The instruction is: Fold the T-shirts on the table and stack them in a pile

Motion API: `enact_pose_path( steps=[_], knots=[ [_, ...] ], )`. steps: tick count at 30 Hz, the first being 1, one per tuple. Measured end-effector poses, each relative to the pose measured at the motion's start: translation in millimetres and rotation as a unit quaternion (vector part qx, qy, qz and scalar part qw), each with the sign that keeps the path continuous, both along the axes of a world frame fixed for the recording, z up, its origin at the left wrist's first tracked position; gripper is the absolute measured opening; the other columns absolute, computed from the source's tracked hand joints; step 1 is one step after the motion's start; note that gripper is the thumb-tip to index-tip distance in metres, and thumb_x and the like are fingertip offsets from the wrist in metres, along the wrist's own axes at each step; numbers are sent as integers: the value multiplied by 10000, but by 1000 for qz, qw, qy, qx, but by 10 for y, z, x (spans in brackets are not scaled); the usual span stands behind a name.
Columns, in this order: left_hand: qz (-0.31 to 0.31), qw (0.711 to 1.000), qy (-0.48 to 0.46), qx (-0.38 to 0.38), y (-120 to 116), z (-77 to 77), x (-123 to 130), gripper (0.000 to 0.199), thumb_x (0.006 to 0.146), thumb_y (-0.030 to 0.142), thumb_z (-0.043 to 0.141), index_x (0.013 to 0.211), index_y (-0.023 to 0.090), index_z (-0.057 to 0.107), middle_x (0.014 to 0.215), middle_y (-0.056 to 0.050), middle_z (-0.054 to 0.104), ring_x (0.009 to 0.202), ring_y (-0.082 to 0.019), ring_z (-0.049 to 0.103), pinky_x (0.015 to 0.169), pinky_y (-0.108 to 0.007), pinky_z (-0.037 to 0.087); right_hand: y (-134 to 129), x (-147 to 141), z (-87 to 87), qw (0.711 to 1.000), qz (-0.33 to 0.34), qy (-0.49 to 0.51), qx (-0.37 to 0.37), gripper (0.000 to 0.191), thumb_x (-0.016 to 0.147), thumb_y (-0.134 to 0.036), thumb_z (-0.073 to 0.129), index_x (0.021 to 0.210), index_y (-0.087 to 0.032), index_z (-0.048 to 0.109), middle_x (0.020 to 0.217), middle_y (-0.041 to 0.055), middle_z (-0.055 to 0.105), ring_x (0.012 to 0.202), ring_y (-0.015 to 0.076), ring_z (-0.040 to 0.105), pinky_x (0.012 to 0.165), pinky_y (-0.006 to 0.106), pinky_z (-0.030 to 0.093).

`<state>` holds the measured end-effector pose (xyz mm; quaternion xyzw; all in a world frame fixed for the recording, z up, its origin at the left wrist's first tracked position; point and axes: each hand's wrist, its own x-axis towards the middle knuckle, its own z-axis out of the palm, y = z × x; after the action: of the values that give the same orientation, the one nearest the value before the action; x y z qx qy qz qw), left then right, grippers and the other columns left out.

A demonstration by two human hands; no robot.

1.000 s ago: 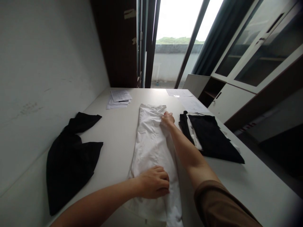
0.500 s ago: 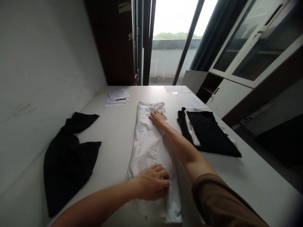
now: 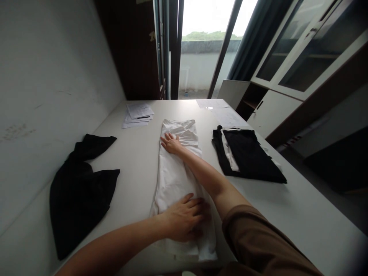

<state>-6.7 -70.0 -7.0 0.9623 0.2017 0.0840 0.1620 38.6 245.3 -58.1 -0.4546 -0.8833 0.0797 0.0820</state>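
Note:
A white garment (image 3: 175,176), apparently trousers folded lengthwise, lies along the middle of the table with its far end wrinkled. My right hand (image 3: 171,144) rests flat on it near the far end, at its left side, fingers spread. Lower down, over the near part of the cloth, is my left hand (image 3: 185,218); its fingers are apart, slightly curled and blurred by motion. Neither hand grips the cloth.
A crumpled black garment (image 3: 82,203) lies at the left by the wall. On the right is a stack of folded black and white clothes (image 3: 250,155). Loose papers (image 3: 139,111) with a dark pen lie at the far left, and more sheets (image 3: 227,115) at the far right.
My right hand has slid left across the far part of the white garment, and wrinkles have formed there. My left hand stays over the near part, its fingers moving. The view has shifted slightly.

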Motion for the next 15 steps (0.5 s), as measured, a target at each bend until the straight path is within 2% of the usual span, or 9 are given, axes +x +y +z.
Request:
enact_pose_path(
  steps=[3, 9, 13, 15],
  knots=[
    [-1, 1000, -1, 0, -6, -17, -6, 559, 973, 480, 557, 1441, 175, 530, 1568, -128, 461, 1495, -316, 315, 1246, -547, 179, 67, -43, -7, 1000, 20, -10, -14, 617, 1046, -620, 272, 1587, -335, 357, 1704, 66, 185, 1549, 357, 181, 1195, 688, 128],
    [1, 1000, -7, 6, -69, -85, -14, 607, 969, 525, 540, 1463, 173, 524, 1599, -153, 412, 1514, -355, 283, 1231, -583, 185, 274, -62, -16, 999, -31, -8, -37, 673, 1027, -641, 316, 1600, -288, 333, 1700, 86, 196, 1556, 353, 142, 1214, 645, 129],
    [-8, 1000, -14, 19, -142, -72, -33, 677, 951, 566, 555, 1491, 161, 500, 1594, -180, 408, 1518, -376, 274, 1232, -601, 181, 333, -65, -8, 998, -66, 10, -11, 650, 1035, -598, 336, 1574, -238, 383, 1667, 115, 282, 1538, 350, 200, 1224, 589, 171],
    [-16, 1000, -7, 11, -166, -28, -51, 708, 950, 609, 540, 1507, 176, 486, 1614, -163, 387, 1525, -370, 265, 1242, -596, 162, 327, 3, 2, 999, -47, 10, 1, 610, 1050, -551, 337, 1556, -221, 412, 1640, 124, 339, 1523, 341, 246, 1222, 562, 200]
  ],
)
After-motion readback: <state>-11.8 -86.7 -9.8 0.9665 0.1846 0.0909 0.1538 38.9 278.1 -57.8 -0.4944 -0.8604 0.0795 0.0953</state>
